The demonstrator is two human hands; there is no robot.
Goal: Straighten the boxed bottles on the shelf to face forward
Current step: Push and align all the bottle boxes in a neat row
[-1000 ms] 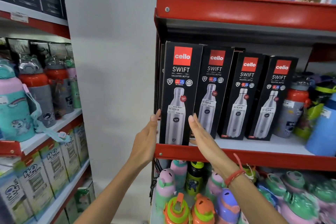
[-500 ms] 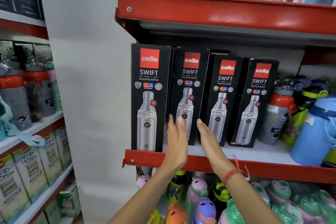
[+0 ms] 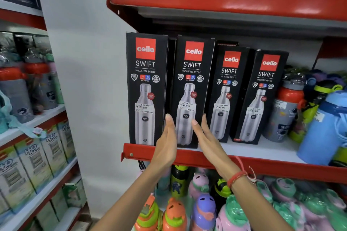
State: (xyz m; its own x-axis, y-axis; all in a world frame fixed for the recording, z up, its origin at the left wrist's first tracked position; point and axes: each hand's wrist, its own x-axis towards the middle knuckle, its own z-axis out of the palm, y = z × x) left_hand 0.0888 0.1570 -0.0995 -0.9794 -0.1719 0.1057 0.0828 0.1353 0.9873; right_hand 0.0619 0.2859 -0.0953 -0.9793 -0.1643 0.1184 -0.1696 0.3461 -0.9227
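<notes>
Boxed bottles, four black cartons printed "cello SWIFT", stand upright in a row along the front edge of the red shelf (image 3: 262, 167), starting at its left end. In the head view, the first box (image 3: 146, 88) sits at the left front corner and faces forward. The second box (image 3: 191, 90) stands just beside it, with a narrow dark gap between their upper parts. The third box (image 3: 228, 93) and fourth box (image 3: 261, 97) follow to the right, set a little further back and turned slightly toward the left.

The left hand (image 3: 166, 146) is flat and open, fingers straight up, its edge against the lower left side of the second box, in the gap next to the first. The right hand (image 3: 208, 140), also open with fingers extended, lies against the lower right side of that same box, partly covering its front corner. Neither hand curls around anything. A red thread bracelet (image 3: 236, 177) circles the right wrist. Loose coloured bottles (image 3: 289, 107) crowd the right end of the shelf.
</notes>
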